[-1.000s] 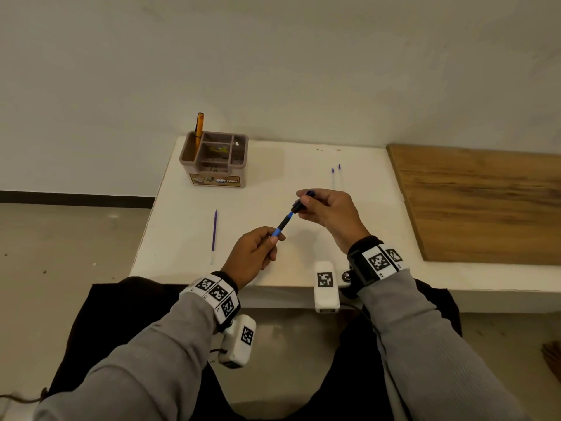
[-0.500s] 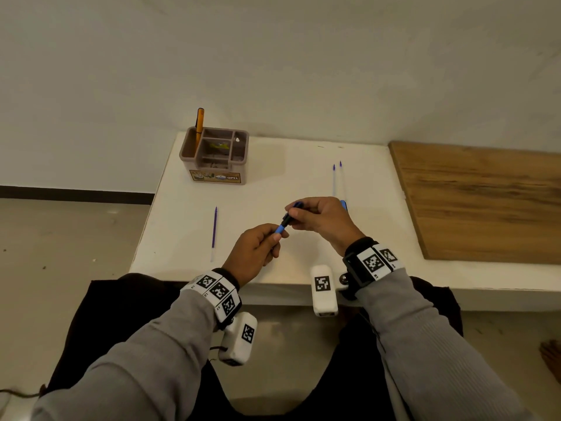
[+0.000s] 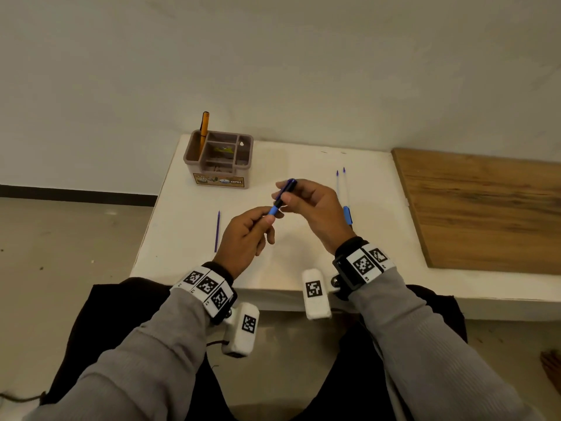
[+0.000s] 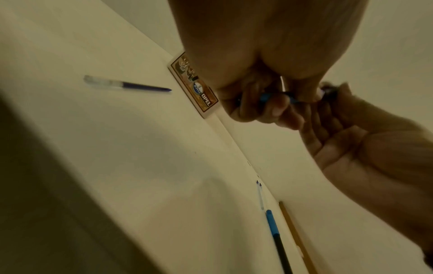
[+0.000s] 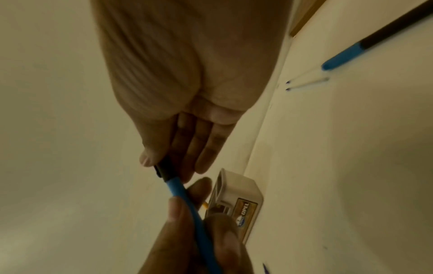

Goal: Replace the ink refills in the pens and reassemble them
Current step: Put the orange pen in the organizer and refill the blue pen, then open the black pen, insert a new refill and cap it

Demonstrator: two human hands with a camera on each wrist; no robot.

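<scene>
A blue and black pen (image 3: 281, 197) (image 5: 182, 196) is held above the white table (image 3: 303, 238) between both hands. My left hand (image 3: 258, 221) pinches its blue lower end (image 4: 269, 97). My right hand (image 3: 299, 196) grips the black upper part between thumb and fingers. A purple refill (image 3: 217, 230) (image 4: 131, 86) lies on the table to the left. Two thin refills (image 3: 341, 183) (image 5: 304, 83) (image 4: 260, 194) lie at the right, with another blue and black pen (image 3: 348, 214) (image 4: 276, 235) (image 5: 365, 48) just beside them.
A brown compartment organiser (image 3: 218, 159) (image 5: 236, 202) with an orange pen (image 3: 203, 129) standing in it sits at the table's back left. A wooden board (image 3: 485, 208) covers the right side. The table's front edge is close to my wrists.
Both hands have lifted slightly and the pen now points more steeply away from me. The right hand has shifted its grip along the black part; the second pen on the table is more exposed.
</scene>
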